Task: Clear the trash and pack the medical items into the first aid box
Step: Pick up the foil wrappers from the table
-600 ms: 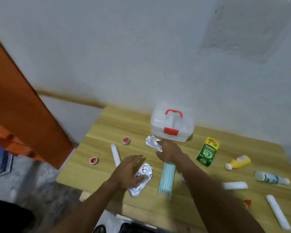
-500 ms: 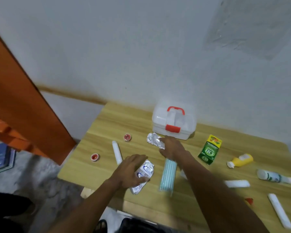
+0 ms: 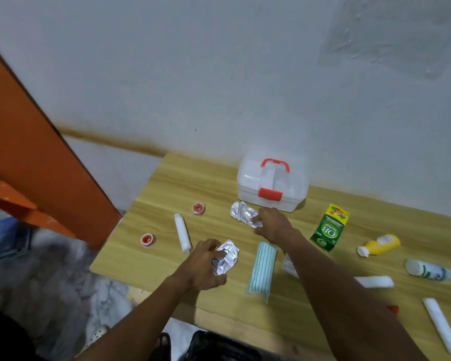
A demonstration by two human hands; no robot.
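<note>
The white first aid box (image 3: 272, 186), with a red handle and latch, stands closed at the back of the wooden table (image 3: 167, 183). My left hand (image 3: 203, 267) is closed around a crumpled silver wrapper with blue print (image 3: 228, 257) near the table's front. My right hand (image 3: 272, 225) pinches the near end of a second crumpled foil wrapper (image 3: 242, 213) just in front of the box. A striped teal packet (image 3: 262, 269) lies between my forearms.
Two small red tape rolls (image 3: 198, 208) (image 3: 147, 240) and a white roll (image 3: 182, 233) lie at the left. At the right are a green carton (image 3: 330, 227), a yellow bottle (image 3: 379, 244), a white bottle (image 3: 432, 270) and white rolls (image 3: 439, 329). An orange door (image 3: 37, 157) stands left.
My left hand has closed on the printed wrapper and lifted it slightly. My right hand has taken hold of the foil wrapper's near end. The view has shifted a little.
</note>
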